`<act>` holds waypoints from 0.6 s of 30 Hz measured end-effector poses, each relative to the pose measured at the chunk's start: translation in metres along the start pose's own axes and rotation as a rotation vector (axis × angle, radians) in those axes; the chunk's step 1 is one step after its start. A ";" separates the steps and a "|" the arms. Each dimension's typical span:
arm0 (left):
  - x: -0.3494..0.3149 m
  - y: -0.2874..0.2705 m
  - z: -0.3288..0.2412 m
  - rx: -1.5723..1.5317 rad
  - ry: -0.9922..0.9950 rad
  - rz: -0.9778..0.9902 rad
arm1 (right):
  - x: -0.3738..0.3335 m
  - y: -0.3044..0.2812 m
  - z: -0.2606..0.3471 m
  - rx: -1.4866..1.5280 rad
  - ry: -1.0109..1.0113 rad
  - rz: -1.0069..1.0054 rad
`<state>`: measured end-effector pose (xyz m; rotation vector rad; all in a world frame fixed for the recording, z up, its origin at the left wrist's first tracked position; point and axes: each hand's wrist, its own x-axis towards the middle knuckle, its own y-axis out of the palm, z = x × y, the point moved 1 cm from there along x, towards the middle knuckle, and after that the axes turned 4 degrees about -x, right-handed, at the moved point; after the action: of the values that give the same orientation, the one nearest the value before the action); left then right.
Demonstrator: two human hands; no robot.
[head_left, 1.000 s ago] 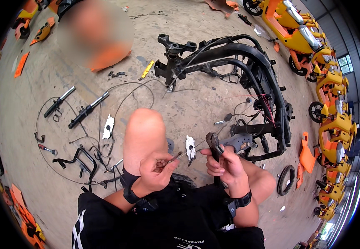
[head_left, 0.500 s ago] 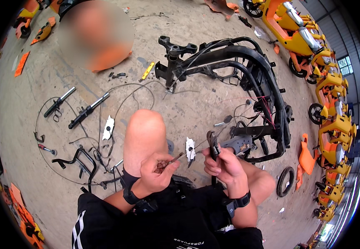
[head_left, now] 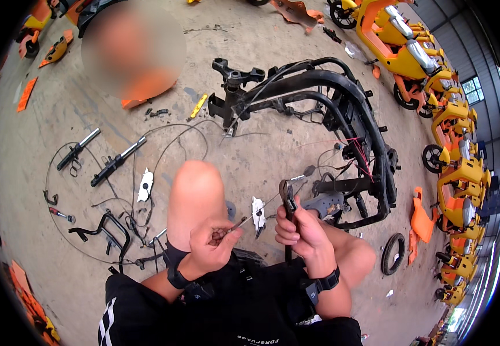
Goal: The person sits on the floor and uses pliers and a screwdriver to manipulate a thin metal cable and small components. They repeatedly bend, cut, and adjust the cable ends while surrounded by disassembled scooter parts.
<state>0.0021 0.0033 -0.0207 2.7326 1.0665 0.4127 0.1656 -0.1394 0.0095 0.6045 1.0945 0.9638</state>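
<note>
A: Which parts cannot be resolved?
B: The cable end (head_left: 235, 225) pinched in the left hand (head_left: 212, 245) — too thin to identify; the pliers (head_left: 288, 202) handles are buried in the right hand (head_left: 305, 236).
A: And beyond?
B: 1 blurred patch (head_left: 133, 49) at upper left; the orange scooters (head_left: 460, 173) bend into the dark rim, cut off.

Your left hand (head_left: 212, 242), low centre of the frame, is curled with thumb and fingertips pinched together, wrist banded in black, forearm running down-left. Your right hand (head_left: 299, 230), just right of it, is fisted upright, knuckles to the left, banded wrist below, forearm angling down-right. The two hands sit near each other, not touching.
</note>
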 end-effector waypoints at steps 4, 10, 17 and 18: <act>-0.001 -0.002 -0.001 0.028 0.020 0.004 | -0.004 0.009 -0.001 -0.030 -0.020 -0.004; -0.003 0.000 0.002 0.006 0.029 0.002 | -0.004 0.001 -0.003 -0.014 -0.044 0.060; -0.001 -0.002 0.002 0.049 0.064 0.018 | -0.003 0.010 0.001 0.067 -0.023 0.075; 0.000 -0.001 -0.001 0.053 0.067 0.023 | -0.003 0.007 -0.002 0.064 -0.033 0.079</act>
<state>0.0018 0.0040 -0.0202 2.7985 1.0777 0.4890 0.1612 -0.1386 0.0160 0.7181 1.0819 0.9862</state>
